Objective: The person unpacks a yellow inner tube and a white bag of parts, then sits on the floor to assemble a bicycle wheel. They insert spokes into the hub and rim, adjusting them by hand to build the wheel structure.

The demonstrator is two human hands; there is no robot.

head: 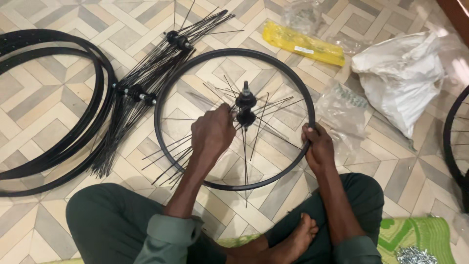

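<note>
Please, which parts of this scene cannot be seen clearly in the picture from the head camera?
- Left hand fingertips at the black metal hub: hidden by the hand's own back.
- Right hand fingers on the round black wheel rim: curled around it, partly hidden.
- Heap of small silver metal parts: too small to identify, cut by the bottom edge.
- Second black wheel: cut by the right edge.

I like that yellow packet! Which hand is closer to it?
Right. The right hand grips the rim below the yellow packet; the left hand is farther away, at the hub.
</note>
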